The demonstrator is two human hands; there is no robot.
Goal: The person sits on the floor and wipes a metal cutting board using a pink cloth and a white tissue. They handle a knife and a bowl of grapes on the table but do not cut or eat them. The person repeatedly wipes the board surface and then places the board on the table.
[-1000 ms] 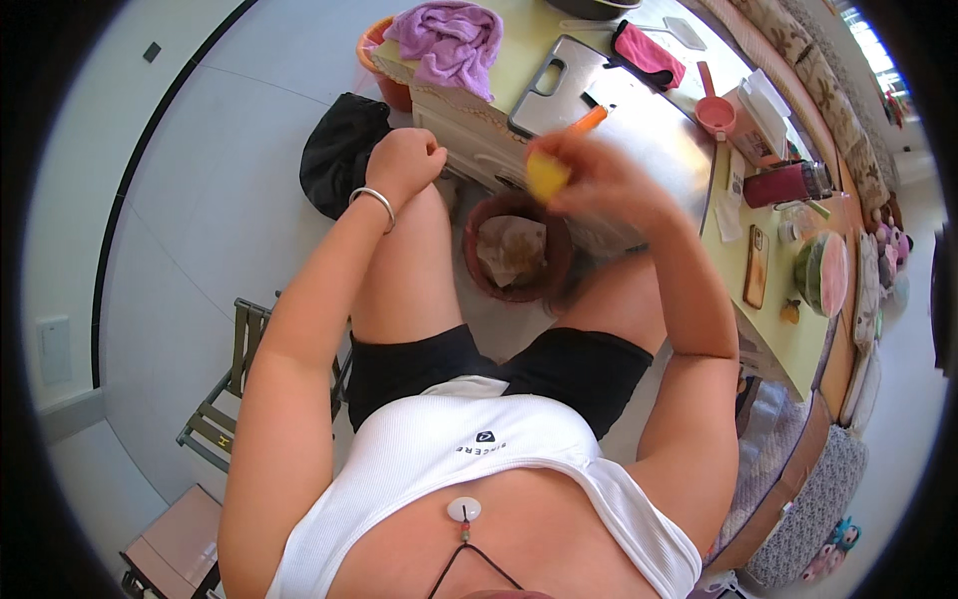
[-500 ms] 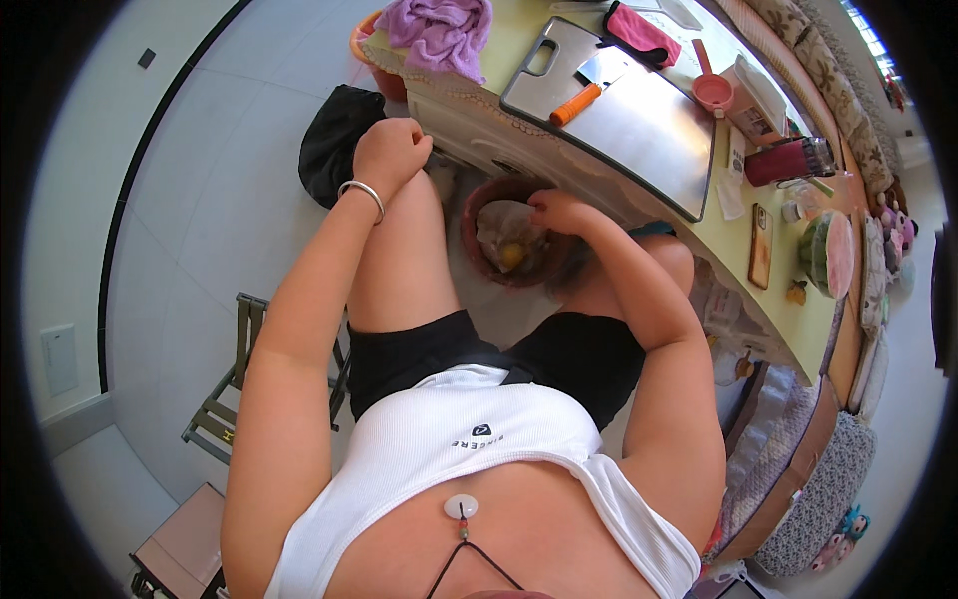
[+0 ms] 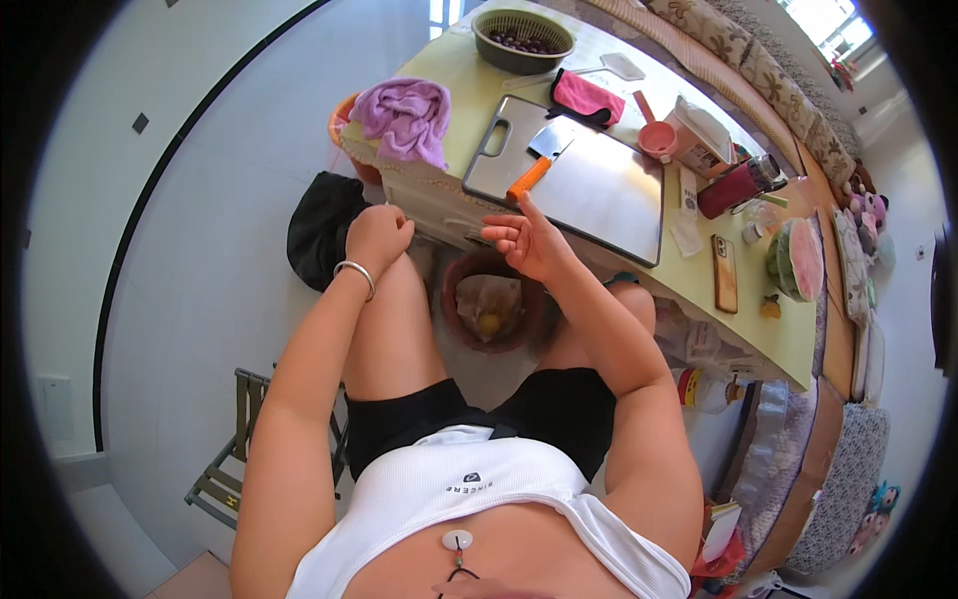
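Note:
My left hand (image 3: 379,236) rests curled on my left knee, with nothing showing in it. My right hand (image 3: 529,242) is raised at the table's near edge, fingers apart and palm partly turned up. Just beyond its thumb is an orange-handled knife (image 3: 529,179) with a broad blade, lying on a metal cutting board (image 3: 609,185). I cannot tell whether the thumb touches the handle. Below, between my legs, stands a reddish-brown bucket (image 3: 454,317). Inside it are a pale plastic bag (image 3: 492,296) and a small yellowish thing (image 3: 489,324).
The pale green table (image 3: 689,314) holds a purple towel (image 3: 404,118), a colander (image 3: 521,52) of dark round fruit, a pink ladle (image 3: 657,138), a maroon flask (image 3: 736,190), a phone (image 3: 724,274) and a cut watermelon (image 3: 798,260). A folding stool (image 3: 239,439) stands at the left.
My right hand has risen out of the bucket to the table edge, its fingers now spread. My left hand stays on the knee. The view has tilted up, bringing the colander into sight.

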